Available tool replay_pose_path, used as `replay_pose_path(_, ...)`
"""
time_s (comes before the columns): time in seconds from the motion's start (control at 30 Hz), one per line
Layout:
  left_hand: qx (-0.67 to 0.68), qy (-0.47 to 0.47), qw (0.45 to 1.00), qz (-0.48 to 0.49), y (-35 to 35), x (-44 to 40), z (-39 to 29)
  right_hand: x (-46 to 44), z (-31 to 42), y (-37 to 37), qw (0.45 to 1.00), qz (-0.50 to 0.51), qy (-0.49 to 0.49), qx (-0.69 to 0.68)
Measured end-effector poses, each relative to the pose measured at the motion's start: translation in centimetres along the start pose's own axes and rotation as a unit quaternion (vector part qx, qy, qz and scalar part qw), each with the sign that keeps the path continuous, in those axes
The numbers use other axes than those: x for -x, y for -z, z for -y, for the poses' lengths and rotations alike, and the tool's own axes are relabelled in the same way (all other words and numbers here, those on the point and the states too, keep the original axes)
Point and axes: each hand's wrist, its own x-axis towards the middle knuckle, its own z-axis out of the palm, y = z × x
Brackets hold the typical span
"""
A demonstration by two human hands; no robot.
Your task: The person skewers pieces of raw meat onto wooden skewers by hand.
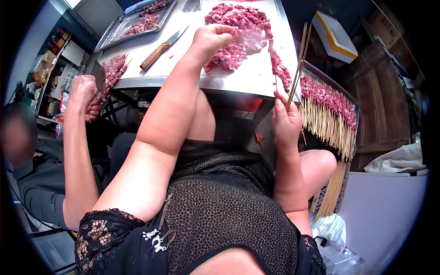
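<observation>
My left hand (208, 43) reaches over the white table to a heap of cut raw meat (240, 20). Its fingers are closed at the heap's near side, and what they pinch is hidden. Below the table's right edge, my right hand (286, 121) is closed around several thin wooden skewers (299, 66) that point upward. From the same hand another stick rises toward a narrow row of meat pieces (279, 68) at the heap's right side. Whether that row is threaded on the stick I cannot tell clearly.
A wooden-handled knife (156, 56) lies on the table (183, 73), left of my arm. Behind it is a metal tray (110, 44) with meat. Many loaded skewers (327, 101) lie at right. On the left, another person's hands (85, 96) are beside meat at the table's corner.
</observation>
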Motion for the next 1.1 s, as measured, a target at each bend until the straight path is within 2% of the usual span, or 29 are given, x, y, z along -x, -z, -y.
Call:
replay_pose_path(0.03,0.063,-0.001,0.998,0.018,0.0,-0.1,0.0,0.0,-0.1,-0.1,1.0,0.002,-0.002,-0.005)
replay_pose_path(0.07,0.062,-0.004,0.998,0.017,-0.1,-0.4,-0.1,-0.2,0.1,-0.2,1.0,0.004,0.001,-0.005)
replay_pose_path(0.13,0.165,0.024,0.986,0.002,-0.3,-0.4,0.1,0.1,0.2,-0.4,0.999,-0.002,-0.049,0.002)
replay_pose_path(0.17,0.211,0.036,0.977,0.018,-0.3,-0.5,0.1,-0.1,-0.5,0.0,0.999,0.012,-0.035,0.0)
replay_pose_path(0.4,0.265,0.032,0.963,0.026,-1.2,-0.2,0.2,0.2,-0.6,-0.3,0.997,-0.012,-0.032,0.062)
replay_pose_path(0.47,0.232,0.03,0.972,0.019,-1.1,-0.3,0.3,0.2,-0.5,-0.3,0.996,-0.014,-0.01,0.084)
replay_pose_path(0.53,0.143,0.011,0.989,-0.035,-1.2,-0.4,0.0,0.2,-0.6,-0.4,0.995,-0.016,-0.004,0.096)
replay_pose_path(0.67,0.175,-0.005,0.983,-0.058,-0.9,-0.3,-0.2,0.2,-0.7,-0.4,0.992,-0.019,0.012,0.126)
replay_pose_path(0.73,0.108,-0.035,0.989,-0.09,-0.7,-0.2,-0.6,0.1,-0.8,-0.4,0.993,-0.023,0.017,0.11)
replay_pose_path(0.8,0.126,-0.025,0.987,-0.091,-0.4,0.0,-0.3,0.2,-0.9,-0.2,0.995,-0.028,0.02,0.095)
replay_pose_path(0.87,0.018,-0.035,0.997,-0.072,0.1,-0.4,0.2,0.1,-0.8,-0.1,0.996,-0.022,0.012,0.086)
replay_pose_path(0.9,-0.055,-0.089,0.993,-0.06,0.1,-0.3,0.2,0.1,-0.9,-0.2,0.996,-0.021,0.015,0.091)
replay_pose_path(0.93,-0.055,-0.09,0.993,-0.06,-0.1,-0.3,0.1,0.1,-0.8,-0.2,0.996,-0.021,0.016,0.091)
replay_pose_path(1.03,0.079,-0.06,0.994,-0.048,-1.9,0.3,-0.6,0.2,-0.9,-0.3,0.993,-0.021,0.012,0.114)
replay_pose_path(1.07,0.078,-0.06,0.994,-0.048,-2.6,0.6,-0.9,0.1,-0.9,-0.3,0.995,-0.016,0.01,0.099)
replay_pose_path(1.1,0.191,0.026,0.981,-0.015,-3.3,0.8,-1.2,0.0,-1.0,-0.2,0.996,-0.011,0.01,0.084)
